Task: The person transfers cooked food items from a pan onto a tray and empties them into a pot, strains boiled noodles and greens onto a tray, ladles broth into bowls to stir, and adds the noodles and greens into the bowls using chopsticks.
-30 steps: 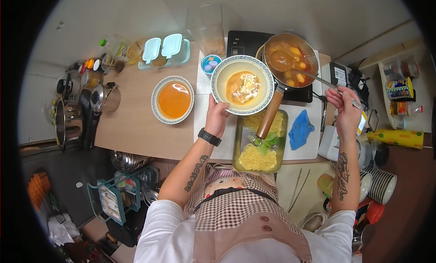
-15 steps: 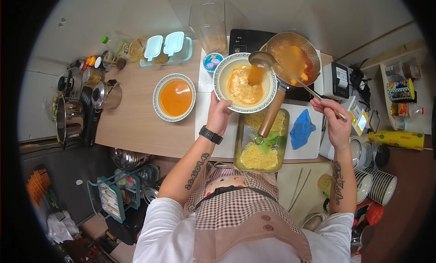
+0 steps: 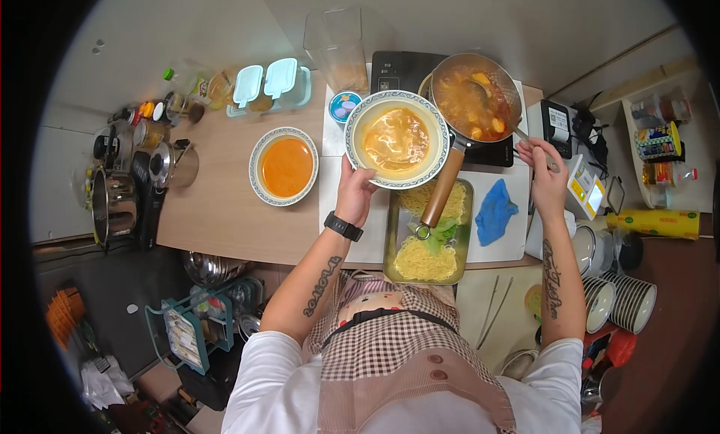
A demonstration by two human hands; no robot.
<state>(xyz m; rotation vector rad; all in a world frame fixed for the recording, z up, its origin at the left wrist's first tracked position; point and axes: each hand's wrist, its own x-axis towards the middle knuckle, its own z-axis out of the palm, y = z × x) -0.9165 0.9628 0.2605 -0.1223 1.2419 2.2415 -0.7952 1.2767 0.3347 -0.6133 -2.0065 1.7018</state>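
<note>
My left hand (image 3: 355, 190) grips the near rim of a patterned bowl (image 3: 355, 145) with orange broth in it, held up beside the saucepan. Closed round the handle of a ladle (image 3: 534, 146), my right hand (image 3: 546, 171) is right of the saucepan (image 3: 516, 93). The ladle's head dips into the pan's red-orange soup (image 3: 457, 96), which has yellow-orange chunks in it. The pan sits on a black induction cooker (image 3: 409, 64), its wooden handle (image 3: 444, 188) pointing toward me. Below that handle lies a metal tray (image 3: 391, 265) with yellow noodles (image 3: 426, 260) and lettuce (image 3: 442, 237).
A second bowl (image 3: 255, 180) of orange soup stands on the table to the left. A blue cloth (image 3: 496, 213) lies right of the tray. Lidded containers (image 3: 280, 78), a clear bin (image 3: 334, 51) and a small tub (image 3: 345, 106) line the back. A label printer (image 3: 556, 123) stands at right.
The ladle has gone from pouring broth into the held bowl to dipping in the saucepan. My right hand has shifted slightly with it; the left keeps its grip on the bowl.
</note>
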